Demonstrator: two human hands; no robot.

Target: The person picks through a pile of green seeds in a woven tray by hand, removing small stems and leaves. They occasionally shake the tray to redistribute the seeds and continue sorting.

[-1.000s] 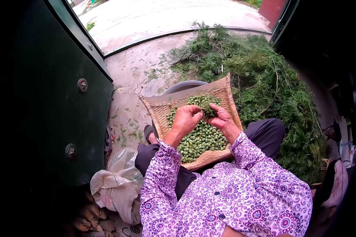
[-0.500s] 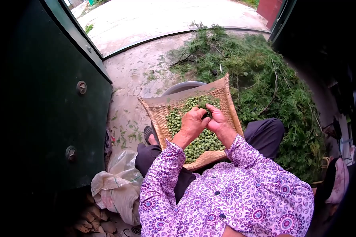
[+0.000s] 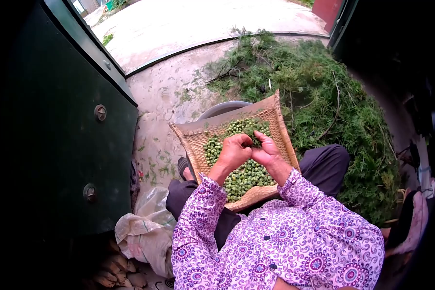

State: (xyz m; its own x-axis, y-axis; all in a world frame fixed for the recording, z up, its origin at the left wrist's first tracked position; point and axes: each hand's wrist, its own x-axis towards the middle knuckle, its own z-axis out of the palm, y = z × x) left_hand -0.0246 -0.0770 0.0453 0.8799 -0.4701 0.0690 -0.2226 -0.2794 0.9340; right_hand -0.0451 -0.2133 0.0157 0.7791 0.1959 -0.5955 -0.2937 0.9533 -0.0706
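— What have the hands got hold of?

— A small dark green sprig (image 3: 256,140). The left hand (image 3: 233,153) and the right hand (image 3: 267,152) are pressed together, knuckles up, over the middle of the woven tray (image 3: 196,141). On both hands the fingers are curled in tight, and the tips meet on the sprig, which shows only as a dark tuft between them.

— Can you see which hand grips harder?

— No, the fingertips hide that. Both are closed down on it, nothing spread.

— And the tray?

— It lies across the person's lap, its far edge tipped up towards a grey basin (image 3: 223,107). Round green berries (image 3: 244,177) fill the middle in a heap that runs from under the hands to near the lap-side edge, with more showing beyond the fingers. The left edge and far left corner are bare weave.

— What's around them?

— A big pile of cut green branches (image 3: 324,106) to the right of the tray, reaching the person's dark trouser knee. A dark green door (image 3: 58,145) stands open on the left, with a crumpled white sack (image 3: 142,227) at its foot. Loose bits of leaf lie scattered on the concrete floor (image 3: 162,92).
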